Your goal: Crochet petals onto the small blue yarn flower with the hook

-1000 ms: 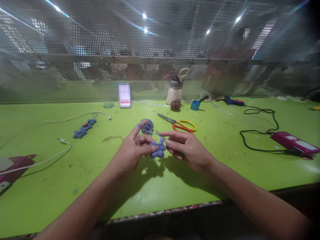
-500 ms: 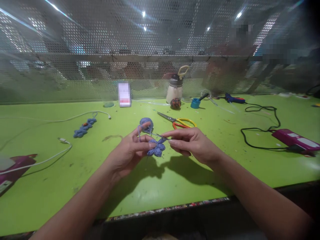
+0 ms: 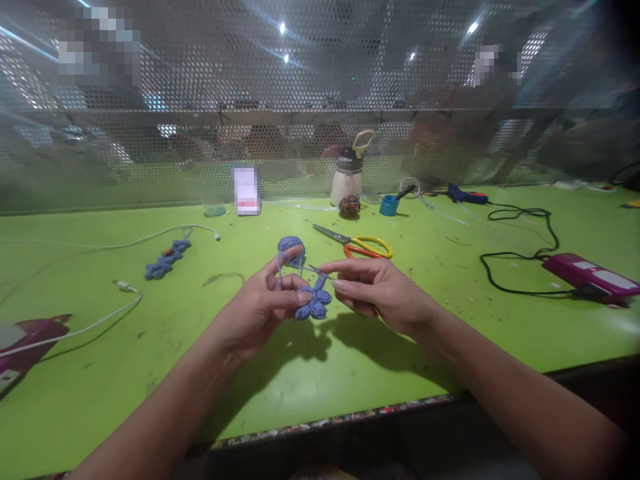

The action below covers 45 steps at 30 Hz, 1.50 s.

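Observation:
My left hand (image 3: 270, 293) pinches a purple-blue crochet flower (image 3: 316, 305) between thumb and fingers, its puffy petals spread below the fingertips. Yarn loops over the raised left index finger and runs across to the flower's top. My right hand (image 3: 373, 287) is closed on a thin crochet hook (image 3: 316, 269), whose tip meets the yarn at the upper petal; most of its shaft is hidden in the fingers. Just behind the left fingers lies a ball of the same yarn (image 3: 290, 248). Scissors (image 3: 367, 245) with yellow and orange handles rest beyond the right hand.
On the green table (image 3: 200, 373), a crocheted blue strip (image 3: 167, 260) and white cables lie left. A phone (image 3: 245, 191), bottle (image 3: 347, 180), dark yarn ball (image 3: 349, 207) and blue pot (image 3: 389, 205) stand behind. A glue gun (image 3: 467, 195) and magenta power strip (image 3: 590, 277) are right.
The flower has turned slightly and dropped a little, showing its petals more fully. The hook's tip now reaches up and left above the upper petal. Both hands keep nearly the same place.

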Motion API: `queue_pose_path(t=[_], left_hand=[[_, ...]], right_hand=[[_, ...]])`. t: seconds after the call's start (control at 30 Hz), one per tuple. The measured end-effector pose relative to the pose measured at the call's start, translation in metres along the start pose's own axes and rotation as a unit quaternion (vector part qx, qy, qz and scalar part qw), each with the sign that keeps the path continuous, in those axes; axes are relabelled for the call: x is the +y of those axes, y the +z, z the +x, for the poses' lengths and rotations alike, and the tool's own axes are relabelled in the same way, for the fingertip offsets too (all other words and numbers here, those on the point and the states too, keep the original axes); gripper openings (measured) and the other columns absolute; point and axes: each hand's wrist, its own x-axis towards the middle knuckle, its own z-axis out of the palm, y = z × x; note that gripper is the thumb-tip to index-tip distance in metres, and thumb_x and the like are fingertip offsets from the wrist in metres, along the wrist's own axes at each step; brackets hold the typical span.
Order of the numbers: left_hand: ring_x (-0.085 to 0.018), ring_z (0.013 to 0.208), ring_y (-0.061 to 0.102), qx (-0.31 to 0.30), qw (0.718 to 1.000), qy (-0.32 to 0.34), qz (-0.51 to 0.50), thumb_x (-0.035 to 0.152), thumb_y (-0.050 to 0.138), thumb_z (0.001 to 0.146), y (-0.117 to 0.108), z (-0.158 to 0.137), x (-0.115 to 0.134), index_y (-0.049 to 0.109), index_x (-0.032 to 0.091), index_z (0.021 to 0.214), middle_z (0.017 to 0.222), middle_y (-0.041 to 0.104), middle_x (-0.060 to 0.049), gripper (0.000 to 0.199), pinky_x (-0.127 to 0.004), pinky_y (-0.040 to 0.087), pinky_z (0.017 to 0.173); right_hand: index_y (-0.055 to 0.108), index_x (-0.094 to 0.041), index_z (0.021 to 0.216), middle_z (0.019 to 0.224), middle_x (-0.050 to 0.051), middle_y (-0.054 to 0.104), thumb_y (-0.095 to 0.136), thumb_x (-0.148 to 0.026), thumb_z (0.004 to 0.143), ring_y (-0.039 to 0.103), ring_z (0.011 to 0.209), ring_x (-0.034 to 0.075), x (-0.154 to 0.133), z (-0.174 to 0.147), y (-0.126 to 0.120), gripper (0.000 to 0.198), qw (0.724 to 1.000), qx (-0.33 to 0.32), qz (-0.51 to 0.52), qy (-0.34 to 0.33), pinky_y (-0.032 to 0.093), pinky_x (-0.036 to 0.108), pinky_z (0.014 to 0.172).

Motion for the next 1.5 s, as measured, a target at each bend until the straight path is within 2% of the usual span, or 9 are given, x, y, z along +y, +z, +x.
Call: queue_pose_path(t=[0.23,0.43,0.73,0.93,1.07,1.23,1.5], left_hand=[[-0.011,0.056,0.058,0.0,1.0,-0.002,-0.005,-0.003,0.075,0.062,0.001,0.001,-0.001,0.032,0.014,0.146,0.069,0.066,-0.001,0.096,-0.019,0.041,0.052],[-0.01,0.058,0.06,0.0,1.0,-0.007,-0.017,-0.006,0.071,0.065,0.001,0.0,0.001,0.038,0.014,0.141,0.071,0.066,-0.002,0.085,-0.019,0.046,0.054],[-0.01,0.057,0.057,0.015,1.0,0.018,-0.012,-0.002,0.072,0.064,0.002,-0.001,0.004,0.045,0.01,0.135,0.07,0.067,-0.002,0.077,-0.021,0.044,0.055],[-0.013,0.063,0.059,0.04,0.996,0.061,0.054,0.005,0.078,0.062,0.001,-0.002,0.004,0.055,0.009,0.127,0.069,0.066,0.0,0.069,-0.024,0.044,0.061],[-0.012,0.063,0.058,0.045,0.994,0.064,0.07,0.007,0.079,0.061,0.001,-0.002,0.003,0.059,0.011,0.123,0.07,0.066,0.001,0.065,-0.025,0.044,0.063],[-0.012,0.062,0.059,0.031,0.992,0.063,0.1,0.011,0.079,0.063,0.0,0.0,-0.001,0.058,0.012,0.123,0.069,0.065,0.001,0.065,-0.027,0.044,0.063],[-0.012,0.062,0.059,0.029,0.984,0.078,0.156,0.015,0.08,0.063,-0.005,0.006,-0.008,0.056,0.012,0.124,0.071,0.063,0.002,0.066,-0.026,0.045,0.061]], right_hand=[[0.07,-0.017,0.119,0.055,-0.005,0.047,0.068,-0.029,0.083,0.034,0.045,0.006,-0.003,-0.001,0.003,0.038,1.0,0.008,-0.015,0.0,0.022,0.02,0.04],[0.072,-0.018,0.116,0.055,-0.005,0.045,0.067,-0.026,0.084,0.035,0.047,0.007,-0.003,-0.002,-0.001,0.034,0.999,0.007,-0.035,-0.018,0.024,0.021,0.041],[0.075,-0.019,0.111,0.052,-0.006,0.036,0.064,-0.024,0.085,0.028,0.046,0.007,-0.01,-0.005,-0.004,0.029,0.993,0.0,-0.11,-0.045,0.022,0.024,0.044],[0.073,-0.014,0.114,0.055,-0.004,0.043,0.059,-0.019,0.087,0.029,0.049,0.007,-0.021,-0.009,-0.014,0.031,0.957,-0.05,-0.271,-0.094,0.023,0.023,0.046],[0.073,-0.014,0.115,0.061,-0.001,0.056,0.055,-0.018,0.089,0.039,0.052,0.008,-0.024,-0.01,-0.017,0.032,0.923,-0.075,-0.354,-0.132,0.032,0.022,0.049],[0.074,-0.016,0.115,0.073,0.003,0.07,0.051,-0.016,0.09,0.053,0.059,0.01,-0.026,-0.009,-0.017,0.033,0.893,-0.09,-0.407,-0.167,0.041,0.02,0.056],[0.072,-0.017,0.118,0.082,0.005,0.074,0.05,-0.006,0.087,0.063,0.07,0.012,-0.018,-0.009,-0.016,0.039,0.871,-0.083,-0.45,-0.178,0.045,0.022,0.064]])
